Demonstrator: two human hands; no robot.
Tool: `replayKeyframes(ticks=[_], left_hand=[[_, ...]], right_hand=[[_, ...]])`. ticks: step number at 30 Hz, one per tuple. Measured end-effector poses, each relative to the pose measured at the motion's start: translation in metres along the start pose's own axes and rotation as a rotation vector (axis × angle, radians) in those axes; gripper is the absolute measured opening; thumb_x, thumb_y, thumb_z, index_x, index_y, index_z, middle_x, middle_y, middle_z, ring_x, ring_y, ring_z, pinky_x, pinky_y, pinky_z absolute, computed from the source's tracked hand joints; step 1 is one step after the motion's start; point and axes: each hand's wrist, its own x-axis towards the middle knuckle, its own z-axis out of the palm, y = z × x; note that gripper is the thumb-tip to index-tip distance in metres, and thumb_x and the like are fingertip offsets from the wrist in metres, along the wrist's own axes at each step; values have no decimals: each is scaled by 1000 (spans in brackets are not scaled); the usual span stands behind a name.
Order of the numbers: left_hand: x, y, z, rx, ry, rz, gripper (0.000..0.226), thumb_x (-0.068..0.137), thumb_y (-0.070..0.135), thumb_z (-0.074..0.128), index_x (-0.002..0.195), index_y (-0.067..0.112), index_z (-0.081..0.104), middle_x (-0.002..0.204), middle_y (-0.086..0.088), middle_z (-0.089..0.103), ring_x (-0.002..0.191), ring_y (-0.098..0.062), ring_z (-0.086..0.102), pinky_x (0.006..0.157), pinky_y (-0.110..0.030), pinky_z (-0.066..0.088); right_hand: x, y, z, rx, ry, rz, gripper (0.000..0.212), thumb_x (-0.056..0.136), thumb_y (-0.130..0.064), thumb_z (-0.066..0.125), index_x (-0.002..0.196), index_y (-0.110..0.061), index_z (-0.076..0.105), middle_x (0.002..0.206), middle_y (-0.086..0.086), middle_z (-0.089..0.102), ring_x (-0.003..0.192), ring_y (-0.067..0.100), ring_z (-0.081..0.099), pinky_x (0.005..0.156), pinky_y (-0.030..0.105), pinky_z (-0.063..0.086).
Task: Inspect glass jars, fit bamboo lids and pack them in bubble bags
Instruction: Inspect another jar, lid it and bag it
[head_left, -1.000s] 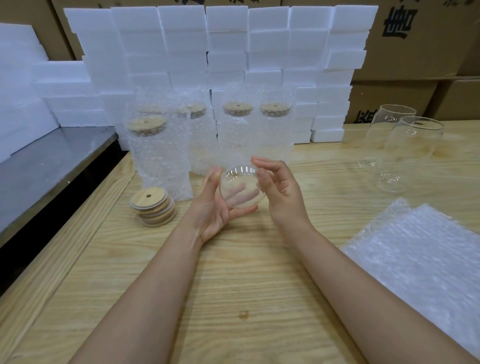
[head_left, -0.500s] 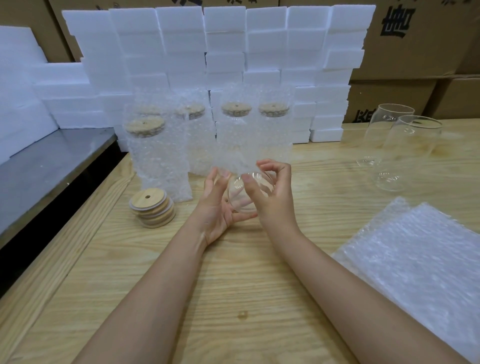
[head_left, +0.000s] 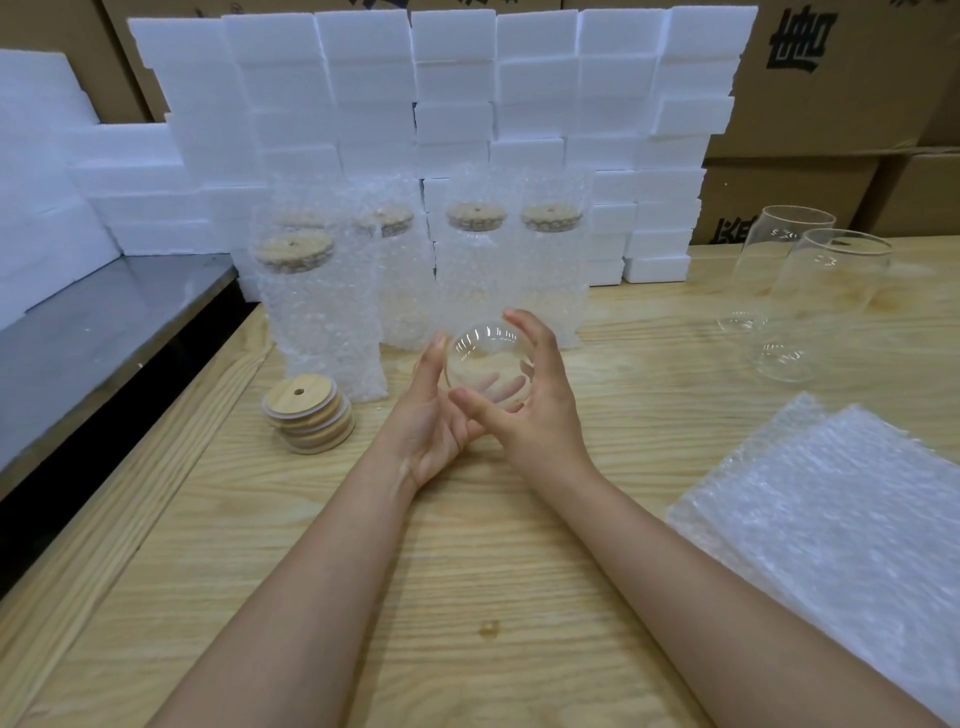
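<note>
The fingers (head_left: 537, 338) of the right hand (head_left: 545, 415) are curling over the top of a glass jar (head_left: 485, 358), with the thumb pressing its near side. The fingers (head_left: 453, 441) of the left hand (head_left: 434, 431) are lying fairly straight beneath it, with the thumb standing against its left wall. The jar is being held on its side just above the tabletop (head_left: 467, 571), one round end facing the camera; I cannot tell which end.

The glass is looking smooth, clear and slippery, so a loosening hold during turning is likely risking a drop onto the hard grained wood, chipping the rim. A wide swing could also be knocking the packed jars (head_left: 322, 312) standing upright in pimpled bubble wrap just behind.

To the left, round bamboo lids (head_left: 309, 413), each with a centre hole, are sitting in a slightly fanned stack. To the right, soft flat bubble bags (head_left: 831, 519) are lying in a pile, and two bare jars (head_left: 826, 301) are waiting beyond them. White foam blocks (head_left: 452, 83) are forming a wall at the back.
</note>
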Motion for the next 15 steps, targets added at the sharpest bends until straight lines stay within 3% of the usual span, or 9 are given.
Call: replayKeyframes(ticks=[3,5,8,11,15], left_hand=[[0,0,0,-16,-21,4,126,48,46,92,151,20,26,144,-32,38,119,-43,56,71,-39,60],[0,0,-1,-3,-20,22,92,72,51,72,147,14,34,135,-26,52,114,-39,61,69,-36,60],[-1,-1,-1,51,-29,24,68,81,52,54,135,10,47,123,-24,63,108,-35,65,68,-33,60],[-2,-1,2,75,-34,21,70,83,53,49,137,8,45,130,-27,56,110,-36,64,70,-34,60],[-2,-3,4,51,6,25,84,79,52,59,148,11,33,145,-28,42,104,-34,66,65,-35,61]], right_hand=[[1,-1,2,37,-1,5,65,71,-37,72,127,-33,40,137,-13,43,132,7,38,109,24,28],[3,-2,1,81,10,13,49,78,-37,66,121,-39,42,133,-16,46,130,4,39,108,21,28],[6,-2,-3,112,22,4,33,87,-36,56,118,-40,46,130,-16,50,126,1,44,106,18,32],[5,-2,-4,116,62,14,28,93,-38,47,120,-33,51,129,-10,56,110,-7,52,96,12,37],[5,-1,-1,104,136,20,29,96,-37,37,117,-28,54,121,-11,59,117,4,53,100,18,37]])
